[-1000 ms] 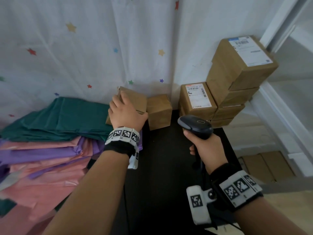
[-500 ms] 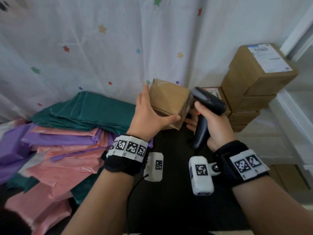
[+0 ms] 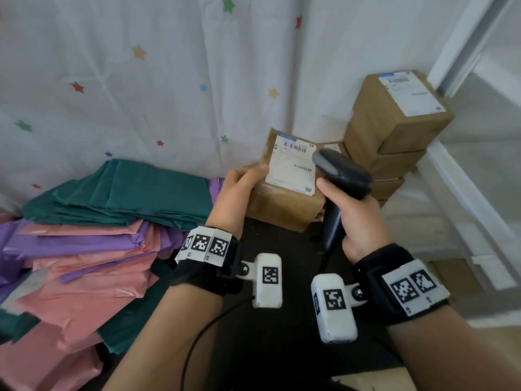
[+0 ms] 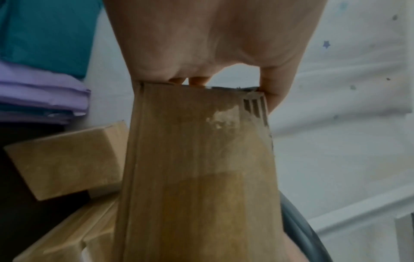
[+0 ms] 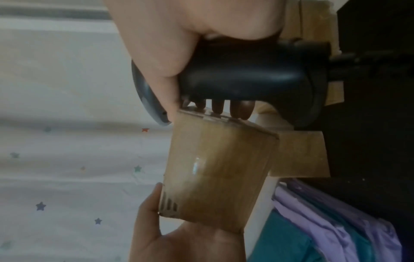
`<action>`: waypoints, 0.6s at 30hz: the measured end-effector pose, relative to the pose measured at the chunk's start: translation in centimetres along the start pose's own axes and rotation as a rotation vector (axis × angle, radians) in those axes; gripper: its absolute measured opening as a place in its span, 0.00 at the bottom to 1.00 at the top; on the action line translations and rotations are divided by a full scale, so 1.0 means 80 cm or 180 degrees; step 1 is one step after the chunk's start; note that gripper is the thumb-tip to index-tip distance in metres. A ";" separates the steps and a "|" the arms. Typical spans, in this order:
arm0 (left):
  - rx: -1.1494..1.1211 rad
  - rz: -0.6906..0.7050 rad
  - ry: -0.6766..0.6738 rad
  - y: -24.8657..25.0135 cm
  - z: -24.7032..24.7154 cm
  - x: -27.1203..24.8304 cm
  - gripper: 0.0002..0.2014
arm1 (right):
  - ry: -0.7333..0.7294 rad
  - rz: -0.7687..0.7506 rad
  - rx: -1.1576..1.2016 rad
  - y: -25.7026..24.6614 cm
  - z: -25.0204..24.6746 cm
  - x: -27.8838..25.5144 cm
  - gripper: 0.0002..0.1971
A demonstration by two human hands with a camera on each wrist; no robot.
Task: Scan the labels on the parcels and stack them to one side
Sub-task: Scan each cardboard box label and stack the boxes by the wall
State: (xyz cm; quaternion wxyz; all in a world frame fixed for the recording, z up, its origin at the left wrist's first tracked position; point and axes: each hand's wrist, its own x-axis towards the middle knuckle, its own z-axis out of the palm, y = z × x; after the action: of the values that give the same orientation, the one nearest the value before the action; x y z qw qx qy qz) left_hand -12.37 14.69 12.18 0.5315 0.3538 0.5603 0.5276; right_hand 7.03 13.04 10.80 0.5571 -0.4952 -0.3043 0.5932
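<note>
Gripping a small cardboard parcel (image 3: 284,206) by its edges, label (image 3: 293,166) upward above the dark table (image 3: 270,348), the left hand (image 3: 236,193) steadies this seemingly light, rigid box while the right hand (image 3: 356,221) clasps the scanner (image 3: 339,176).

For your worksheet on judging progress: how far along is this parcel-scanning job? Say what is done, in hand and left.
Done, apparently: a stack of boxes stands at the right. In hand: the left hand holds a labelled box with the label up; the right hand holds the scanner by it. Left: at least one loose box on the table.
</note>
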 end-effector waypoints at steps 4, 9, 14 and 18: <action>-0.0361 -0.0355 -0.0616 -0.011 0.002 0.000 0.31 | 0.0038 -0.0206 -0.0225 -0.002 -0.009 -0.004 0.18; -0.0114 -0.0473 -0.0990 -0.020 0.000 0.000 0.26 | 0.0134 -0.0534 -0.0633 -0.007 -0.020 -0.005 0.12; -0.0021 -0.0445 -0.0682 -0.029 0.002 0.012 0.35 | 0.0194 -0.0764 -0.1258 -0.005 -0.015 -0.011 0.11; 0.0206 -0.0289 -0.0236 -0.042 -0.008 0.023 0.39 | 0.0087 -0.0738 -0.1345 0.001 -0.008 -0.019 0.12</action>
State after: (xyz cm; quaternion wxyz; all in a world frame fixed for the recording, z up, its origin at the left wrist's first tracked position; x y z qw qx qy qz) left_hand -12.77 15.63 8.42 0.5636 0.3643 0.5724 0.4711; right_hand 7.46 11.46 10.87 0.5095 -0.5705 -0.4690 0.4416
